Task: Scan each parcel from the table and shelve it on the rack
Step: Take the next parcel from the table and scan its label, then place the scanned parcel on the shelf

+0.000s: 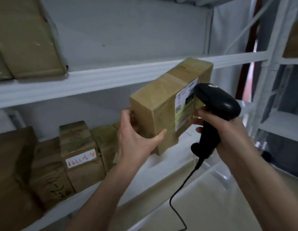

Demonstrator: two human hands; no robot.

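Observation:
A brown taped cardboard parcel [163, 104] with a white shipping label stands on end at the front of the white rack's middle shelf [161, 165]. My left hand [136, 139] grips its near lower corner, thumb on the front face and fingers round the left side. My right hand [228, 130] holds a black corded barcode scanner [214, 104] by its handle. The scanner's head sits close against the label on the parcel's right face.
Several brown parcels [78, 157] line the middle shelf to the left, one with a red-lettered white label. More parcels [25, 39] lean on the upper shelf at left. A white rack upright [268, 72] stands at right. The scanner's cable [178, 194] hangs down.

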